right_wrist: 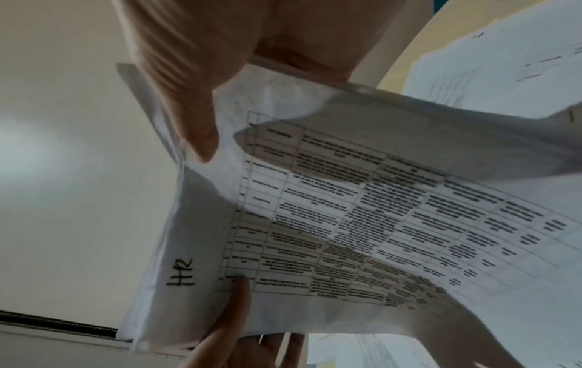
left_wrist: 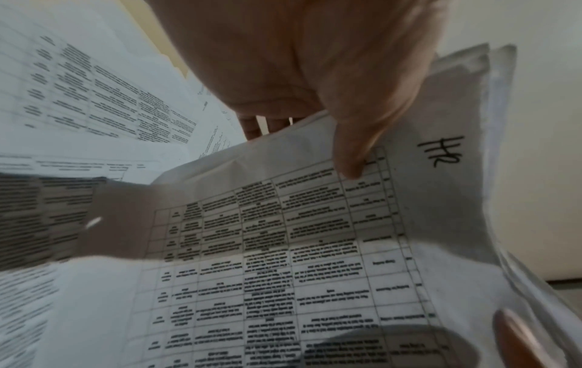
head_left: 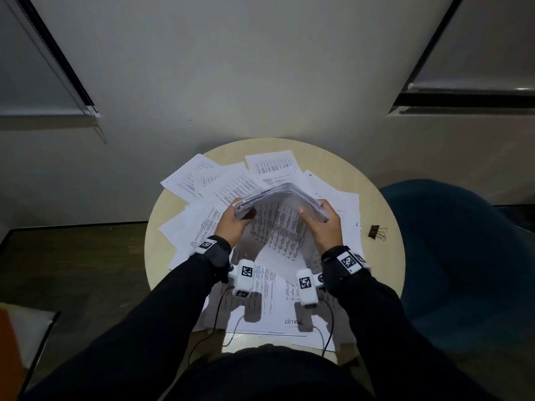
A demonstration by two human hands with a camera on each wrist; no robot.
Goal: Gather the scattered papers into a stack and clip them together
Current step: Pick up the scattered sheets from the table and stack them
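Observation:
A thick stack of printed papers (head_left: pixel 282 198) is held up above the round table, bowed into an arch. My left hand (head_left: pixel 236 218) grips its left edge and my right hand (head_left: pixel 321 219) grips its right edge. From the left wrist, my thumb presses the printed table sheet (left_wrist: pixel 315 236) marked "HR". In the right wrist view the same stack (right_wrist: pixel 362 211) curves between my right thumb above and the other hand's thumb below. Several loose sheets (head_left: pixel 208 180) lie scattered on the table. A black binder clip (head_left: pixel 377 232) lies at the table's right edge.
The round light wooden table (head_left: pixel 385 256) stands against a pale wall. A dark blue chair (head_left: pixel 463 256) is at the right. A dark-framed surface with white and orange items (head_left: pixel 26 337) sits at the lower left. Camera cables trail across the near sheets.

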